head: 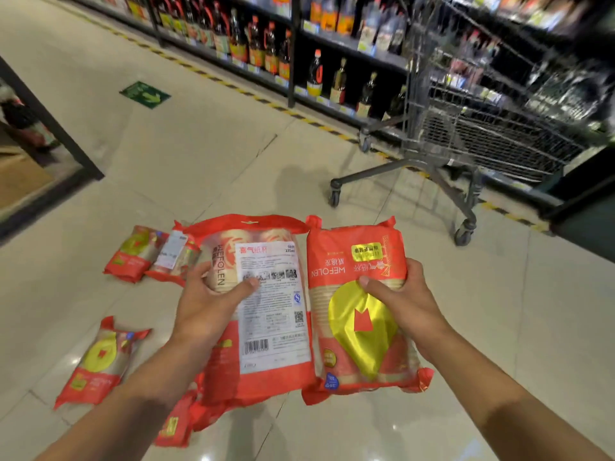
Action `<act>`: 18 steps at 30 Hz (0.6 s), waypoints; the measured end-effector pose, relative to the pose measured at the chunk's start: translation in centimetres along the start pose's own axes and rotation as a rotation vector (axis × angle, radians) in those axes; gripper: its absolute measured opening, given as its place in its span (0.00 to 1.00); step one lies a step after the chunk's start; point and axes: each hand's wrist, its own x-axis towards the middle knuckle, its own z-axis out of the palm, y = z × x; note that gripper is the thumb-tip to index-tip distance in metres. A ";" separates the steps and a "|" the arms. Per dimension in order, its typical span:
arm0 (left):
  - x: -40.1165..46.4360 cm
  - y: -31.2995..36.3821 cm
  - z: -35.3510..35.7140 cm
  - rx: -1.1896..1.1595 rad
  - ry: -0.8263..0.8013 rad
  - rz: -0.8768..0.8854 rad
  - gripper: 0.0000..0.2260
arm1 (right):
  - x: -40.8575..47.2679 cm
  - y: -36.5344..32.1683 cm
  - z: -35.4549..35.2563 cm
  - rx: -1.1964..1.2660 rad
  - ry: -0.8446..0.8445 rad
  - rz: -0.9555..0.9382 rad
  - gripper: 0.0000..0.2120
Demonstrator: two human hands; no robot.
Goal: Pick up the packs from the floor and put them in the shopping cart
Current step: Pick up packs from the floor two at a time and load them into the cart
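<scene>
Both hands' grip clamped on red packs, left hand [213, 302] on label-side pack [266, 314], right hand [399, 299] on yellow-emblem pack [357, 314].

"WEFOLEN" on both held red packs: left pack [263, 304] side, "235ml" on label; right pack [359, 304] front

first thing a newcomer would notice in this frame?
Two big red packs held up in the centre: the left hand grips the pack showing its white label side, and the right hand grips the pack with the yellow emblem. More red packs still lie on the floor at lower left, such as one beside the left forearm. The wire shopping cart stands at upper right by the bottle shelves.
</scene>
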 end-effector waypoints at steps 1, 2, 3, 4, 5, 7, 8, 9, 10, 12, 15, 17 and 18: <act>-1.0 4.3 0.1 -0.001 -0.015 0.037 0.39 | -0.9 -4.0 -1.4 0.009 0.019 -0.037 0.37; -1.9 8.5 0.4 -0.004 -0.021 0.057 0.42 | -1.6 -7.7 -2.9 0.024 0.038 -0.072 0.36; -2.5 12.2 0.7 -0.011 -0.023 0.094 0.42 | -2.2 -11.3 -4.4 0.030 0.059 -0.102 0.34; -3.0 15.7 1.0 -0.018 -0.026 0.118 0.41 | -2.6 -14.4 -5.8 0.035 0.073 -0.125 0.34; -3.5 19.0 1.6 -0.035 -0.047 0.150 0.41 | -2.8 -17.2 -7.2 0.046 0.084 -0.142 0.33; -3.5 24.6 3.3 -0.062 -0.097 0.183 0.42 | -2.5 -21.6 -10.0 0.087 0.104 -0.180 0.30; -3.3 27.1 4.4 -0.067 -0.128 0.204 0.42 | -2.0 -23.3 -11.4 0.095 0.110 -0.200 0.29; -2.8 29.2 5.6 -0.067 -0.146 0.229 0.39 | -1.2 -24.8 -12.7 0.103 0.111 -0.218 0.27; -2.3 31.1 7.0 -0.069 -0.156 0.254 0.36 | -0.2 -26.0 -13.9 0.120 0.114 -0.233 0.28; -1.0 34.4 10.3 -0.052 -0.161 0.286 0.34 | 2.4 -28.0 -16.3 0.149 0.142 -0.233 0.30; 1.5 38.0 15.9 -0.016 -0.156 0.312 0.34 | 7.3 -29.7 -20.5 0.171 0.165 -0.233 0.30; 3.5 40.0 20.0 -0.005 -0.141 0.302 0.33 | 10.8 -31.0 -23.6 0.166 0.160 -0.229 0.29; 4.5 40.9 21.9 -0.003 -0.139 0.286 0.33 | 12.4 -31.7 -25.0 0.160 0.147 -0.226 0.28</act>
